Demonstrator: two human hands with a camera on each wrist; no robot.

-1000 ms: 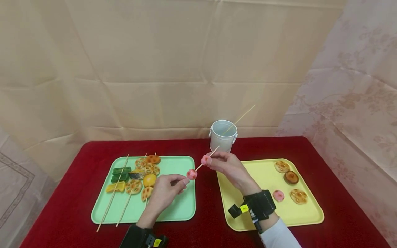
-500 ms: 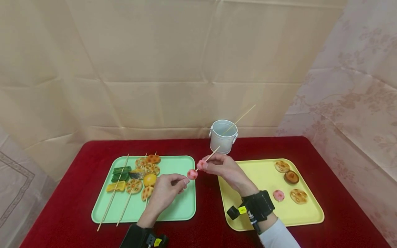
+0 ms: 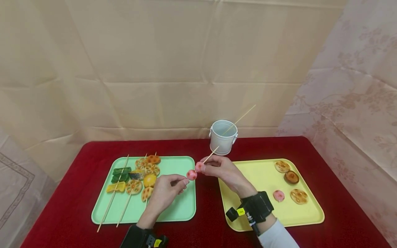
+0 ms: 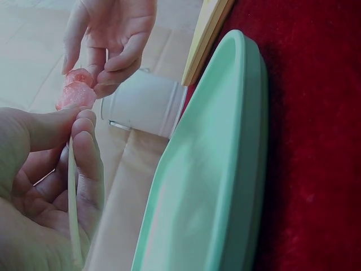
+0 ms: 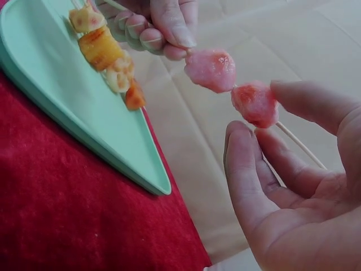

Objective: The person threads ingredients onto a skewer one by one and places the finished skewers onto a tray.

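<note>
In the head view my left hand pinches a bamboo skewer over the right part of the green tray, just below a pink food ball threaded on it. A second pink food ball sits a little higher on the same skewer, close to the first. My right hand holds this second ball between thumb and fingertips; in the right wrist view its thumb touches the ball. The skewer slants, its upper end sticking out past the right hand. In the left wrist view its lower part runs across the left palm.
The green tray bears several loaded skewers of vegetable pieces. On the yellow tray lie lotus root slices, a mushroom cap and a pink piece. A white bucket behind holds a thin skewer.
My right hand has slid the second pink ball down and left along the skewer, narrowing the gap to the first ball. The left hand has stayed nearly still.
</note>
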